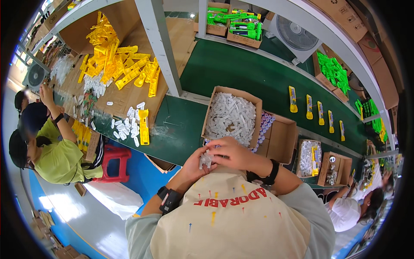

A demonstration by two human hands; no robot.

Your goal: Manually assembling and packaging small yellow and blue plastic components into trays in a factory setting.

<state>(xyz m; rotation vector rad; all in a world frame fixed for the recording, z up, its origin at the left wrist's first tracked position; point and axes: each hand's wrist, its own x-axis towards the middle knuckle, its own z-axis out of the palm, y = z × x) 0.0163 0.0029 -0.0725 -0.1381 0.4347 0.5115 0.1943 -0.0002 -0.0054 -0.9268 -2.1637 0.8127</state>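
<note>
Close against my chest, at the table's near edge, my two hands meet. My left hand is curled around several small transparent plastic pieces. From the right, my right hand reaches over the same pieces with its fingers bent onto them; its fingertips are partly hidden. Just beyond the hands stands a cardboard box filled with whitish transparent plastic parts. Beside it, small round white and purple pieces lie in another open carton.
Yellow plastic housings and small white pieces spread over the left table. Yellow units line the green surface. Boxes of green parts and a fan stand farther back. Co-workers sit left and right.
</note>
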